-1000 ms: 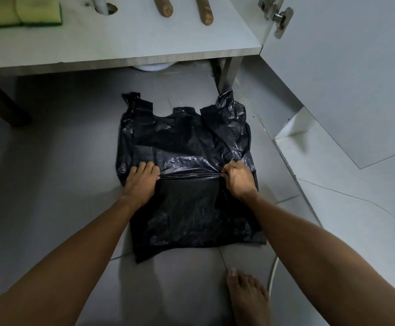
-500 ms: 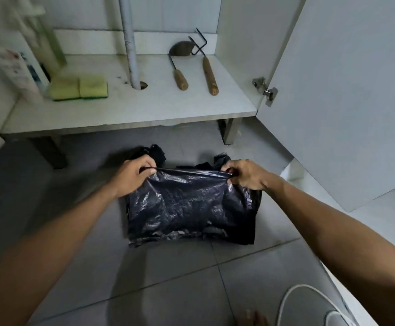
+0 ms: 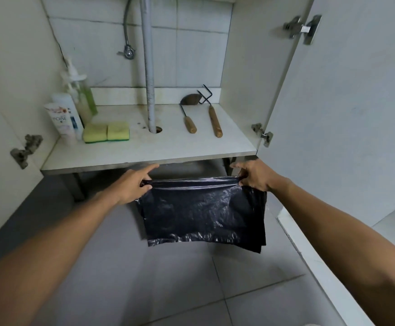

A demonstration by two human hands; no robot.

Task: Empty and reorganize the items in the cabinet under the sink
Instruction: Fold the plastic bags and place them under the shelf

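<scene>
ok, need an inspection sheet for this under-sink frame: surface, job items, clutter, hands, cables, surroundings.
Surface: white cabinet shelf, stained near the grey drain pipe.
Job's things: folded black plastic bag held in the air; two yellow-green sponges; two wooden-handled garden tools; white bottles and tube at the left.
Clutter: nothing seen.
Grips: left hand and right hand each pinch a top corner of the bag.
Cables: braided metal hose on the back wall.
Surroundings: open white cabinet door on the right, grey tiled floor.

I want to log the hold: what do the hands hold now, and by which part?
The folded black plastic bag: left hand and right hand each pinch one end of its top fold.
</scene>
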